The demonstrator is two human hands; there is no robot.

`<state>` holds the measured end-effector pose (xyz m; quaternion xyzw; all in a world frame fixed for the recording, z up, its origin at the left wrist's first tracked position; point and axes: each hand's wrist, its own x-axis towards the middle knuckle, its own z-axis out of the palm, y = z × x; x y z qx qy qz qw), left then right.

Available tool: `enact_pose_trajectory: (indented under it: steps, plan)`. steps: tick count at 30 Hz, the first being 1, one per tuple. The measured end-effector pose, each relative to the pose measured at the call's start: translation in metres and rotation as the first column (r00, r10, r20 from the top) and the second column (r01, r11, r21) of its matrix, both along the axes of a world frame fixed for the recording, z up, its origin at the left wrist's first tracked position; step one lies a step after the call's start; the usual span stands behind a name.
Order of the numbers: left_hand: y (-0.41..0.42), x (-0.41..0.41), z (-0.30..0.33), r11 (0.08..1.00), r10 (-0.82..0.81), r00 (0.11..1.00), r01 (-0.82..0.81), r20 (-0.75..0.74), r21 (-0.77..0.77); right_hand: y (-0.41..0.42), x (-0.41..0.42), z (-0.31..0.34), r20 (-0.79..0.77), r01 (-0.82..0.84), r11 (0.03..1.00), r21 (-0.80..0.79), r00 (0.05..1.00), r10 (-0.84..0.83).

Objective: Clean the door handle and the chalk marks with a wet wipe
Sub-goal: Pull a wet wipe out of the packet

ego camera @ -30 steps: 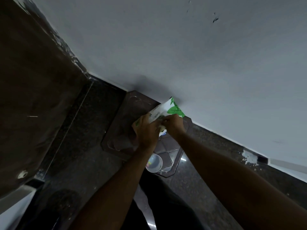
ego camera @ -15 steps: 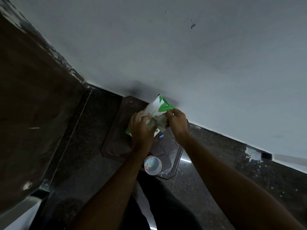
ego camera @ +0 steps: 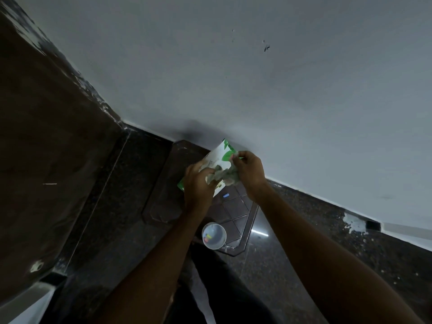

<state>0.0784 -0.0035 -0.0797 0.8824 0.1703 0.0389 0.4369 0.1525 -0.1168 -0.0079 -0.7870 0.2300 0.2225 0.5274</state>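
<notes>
Dark granite floor below a pale wall, with one clear cup. My left hand grips one green-and-white wipe pack. My right hand pinches one crumpled wet wipe, which lies between both hands' fingers, against the pack.

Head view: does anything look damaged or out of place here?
White paint splatter blotches the dark skirting at right, and the brown door's edge is flecked white. A small dark scuff marks the wall.
</notes>
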Motion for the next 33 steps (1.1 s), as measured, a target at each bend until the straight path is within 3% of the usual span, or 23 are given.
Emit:
enact_pose_trajectory:
  steps: [2,4,8,11,14,16,18,20,24,27,28,30,33]
  plan:
    - [-0.003,0.0,0.009,0.962,0.038,0.999,-0.044,-0.027,-0.27,0.002,-0.003,-0.001,-0.023,0.008,1.0,0.0,1.0,-0.008]
    - [-0.006,0.001,0.018,0.906,0.038,0.993,-0.082,-0.113,-0.415,0.005,-0.006,0.0,-0.039,0.021,1.0,-0.003,0.999,-0.021]
    - [-0.001,0.0,0.027,0.869,0.04,0.982,-0.126,-0.185,-0.478,0.014,-0.01,0.009,-0.054,0.038,0.999,-0.009,0.998,-0.039]
    - [0.007,0.0,0.035,0.823,0.136,0.954,-0.258,-0.266,-0.506,0.015,-0.012,0.019,-0.065,0.041,0.999,0.024,0.997,-0.039]
    - [0.014,0.003,0.05,0.681,0.237,0.902,-0.419,-0.36,-0.6,0.014,-0.013,0.029,-0.031,-0.037,0.999,0.015,0.999,0.038]
    - [0.019,0.005,0.065,0.523,0.268,0.86,-0.509,-0.435,-0.684,0.014,-0.014,0.035,-0.04,-0.074,0.995,0.063,0.996,0.077]
    - [0.023,0.006,0.084,0.336,0.255,0.839,-0.544,-0.481,-0.769,0.016,-0.018,0.044,-0.088,-0.135,0.986,0.097,0.986,0.143]
    - [0.026,0.004,0.102,0.262,0.234,0.84,-0.539,-0.489,-0.8,0.02,-0.021,0.053,-0.119,-0.222,0.966,0.134,0.964,0.238]
    - [0.034,-0.006,0.134,0.366,0.254,0.867,-0.496,-0.429,-0.787,0.028,-0.024,0.073,-0.101,-0.245,0.923,0.297,0.953,0.286]
    - [0.046,-0.021,0.148,0.626,0.309,0.896,-0.444,-0.319,-0.642,0.038,-0.024,0.087,-0.016,-0.32,0.918,0.233,0.943,0.332]
    - [0.051,-0.027,0.153,0.671,0.315,0.904,-0.428,-0.289,-0.606,0.041,-0.024,0.091,0.008,-0.341,0.917,0.207,0.938,0.347]
    - [0.057,-0.036,0.159,0.648,0.324,0.894,-0.448,-0.308,-0.616,0.046,-0.025,0.098,0.065,-0.401,0.9,0.171,0.916,0.396]
    - [0.069,-0.055,0.179,0.511,0.366,0.874,-0.476,-0.32,-0.716,0.063,-0.031,0.115,0.145,-0.517,0.847,0.12,0.853,0.501]
